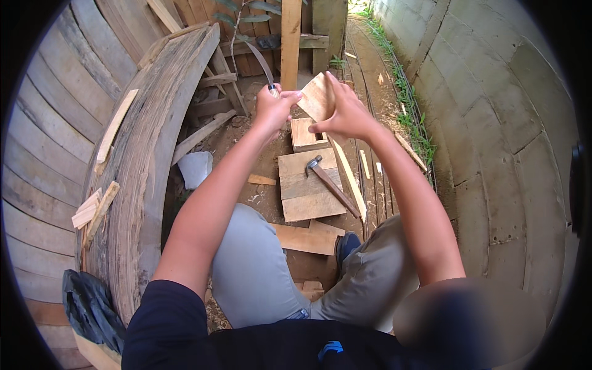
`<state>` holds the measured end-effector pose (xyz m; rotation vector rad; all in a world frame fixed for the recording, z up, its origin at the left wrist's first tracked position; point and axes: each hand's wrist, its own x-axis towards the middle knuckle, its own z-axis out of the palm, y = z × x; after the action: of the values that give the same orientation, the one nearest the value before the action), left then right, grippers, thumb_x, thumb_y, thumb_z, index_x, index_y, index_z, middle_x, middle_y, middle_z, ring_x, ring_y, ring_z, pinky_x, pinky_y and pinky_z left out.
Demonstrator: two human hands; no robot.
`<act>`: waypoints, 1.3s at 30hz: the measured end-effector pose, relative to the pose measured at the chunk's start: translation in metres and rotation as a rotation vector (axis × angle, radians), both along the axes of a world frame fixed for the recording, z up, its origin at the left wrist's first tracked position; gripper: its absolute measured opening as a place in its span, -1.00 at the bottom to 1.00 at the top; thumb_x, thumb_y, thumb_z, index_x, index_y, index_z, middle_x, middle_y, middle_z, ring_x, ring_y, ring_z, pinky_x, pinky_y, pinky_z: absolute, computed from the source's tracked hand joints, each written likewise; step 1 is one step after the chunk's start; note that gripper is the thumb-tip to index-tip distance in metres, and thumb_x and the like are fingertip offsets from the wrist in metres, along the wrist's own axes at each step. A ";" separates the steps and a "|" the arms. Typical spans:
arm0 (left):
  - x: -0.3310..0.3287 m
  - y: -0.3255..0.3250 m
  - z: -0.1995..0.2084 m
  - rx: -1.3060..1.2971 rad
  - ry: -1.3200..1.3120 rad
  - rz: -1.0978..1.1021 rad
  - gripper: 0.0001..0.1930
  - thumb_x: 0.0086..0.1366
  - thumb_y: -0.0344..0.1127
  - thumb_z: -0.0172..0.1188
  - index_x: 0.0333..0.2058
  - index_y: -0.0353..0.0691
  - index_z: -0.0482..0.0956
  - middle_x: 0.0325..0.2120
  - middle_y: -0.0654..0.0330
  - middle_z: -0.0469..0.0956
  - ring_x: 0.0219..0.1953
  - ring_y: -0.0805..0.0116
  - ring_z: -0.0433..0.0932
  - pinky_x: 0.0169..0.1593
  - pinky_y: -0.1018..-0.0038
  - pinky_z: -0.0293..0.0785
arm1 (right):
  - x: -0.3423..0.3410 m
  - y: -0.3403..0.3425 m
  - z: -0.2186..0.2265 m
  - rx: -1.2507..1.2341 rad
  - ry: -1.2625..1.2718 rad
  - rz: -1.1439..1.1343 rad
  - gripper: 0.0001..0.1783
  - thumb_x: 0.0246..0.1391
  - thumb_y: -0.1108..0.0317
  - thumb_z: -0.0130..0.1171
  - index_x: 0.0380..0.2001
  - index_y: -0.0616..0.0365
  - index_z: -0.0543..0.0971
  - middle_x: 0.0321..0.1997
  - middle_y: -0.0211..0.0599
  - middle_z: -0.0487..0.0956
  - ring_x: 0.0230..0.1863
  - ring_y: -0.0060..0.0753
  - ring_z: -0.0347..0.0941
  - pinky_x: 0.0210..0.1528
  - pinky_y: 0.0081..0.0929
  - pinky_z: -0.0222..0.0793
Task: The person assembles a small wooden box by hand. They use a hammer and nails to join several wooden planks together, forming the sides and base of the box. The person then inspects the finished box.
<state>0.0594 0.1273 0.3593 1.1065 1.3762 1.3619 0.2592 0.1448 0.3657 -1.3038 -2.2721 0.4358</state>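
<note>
Wood piece point(316, 98) between two hands, far in the scene, near the small wooden box point(301, 131).
Right hand point(350, 112) grips its right side; left hand point(271, 111) wraps the curved knife point(261, 64), fingertip at wood's left edge. Better keep the blade turned away, wood held firmly.

Obstacle: hammer point(333, 189) before slotted box point(303, 135)

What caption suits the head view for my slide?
Left hand gripping a curved knife, right hand holding a wooden piece, a hammer resting on wooden boards below.
</note>
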 end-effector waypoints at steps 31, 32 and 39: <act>-0.024 0.032 -0.024 0.079 0.444 0.244 -0.64 0.11 -0.37 0.50 -0.39 -0.20 0.38 -0.51 0.30 0.50 -0.44 0.48 0.52 -0.27 0.42 0.49 | 0.009 0.095 -0.087 -0.635 0.357 -0.280 -0.61 0.22 0.21 0.25 0.04 0.18 0.58 -0.12 -0.16 0.69 -0.18 -0.39 0.66 -0.18 -0.42 0.60; -0.036 0.038 -0.033 0.124 0.444 0.299 -0.63 0.07 -0.38 0.51 -0.40 -0.24 0.39 -0.53 0.26 0.51 -0.44 0.42 0.54 -0.26 0.37 0.49 | 0.003 0.108 -0.102 -0.623 0.118 -0.316 -0.61 0.20 0.16 0.27 -0.04 0.22 0.62 -0.12 -0.09 0.70 -0.15 -0.30 0.68 -0.13 -0.35 0.62; -0.046 0.051 -0.057 0.034 0.517 0.471 -0.65 0.09 -0.36 0.49 -0.34 -0.33 0.43 -0.45 0.15 0.58 -0.36 0.35 0.60 -0.19 0.35 0.51 | -0.064 0.148 -0.259 -0.489 -0.138 -0.462 0.03 -0.14 -0.21 0.48 0.23 0.33 0.39 0.19 0.21 0.54 0.25 0.08 0.48 0.26 -0.14 0.43</act>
<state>0.0139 0.1780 0.3020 1.2623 2.0979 1.4831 0.1949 0.2929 0.1068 -2.0941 -1.9368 0.7783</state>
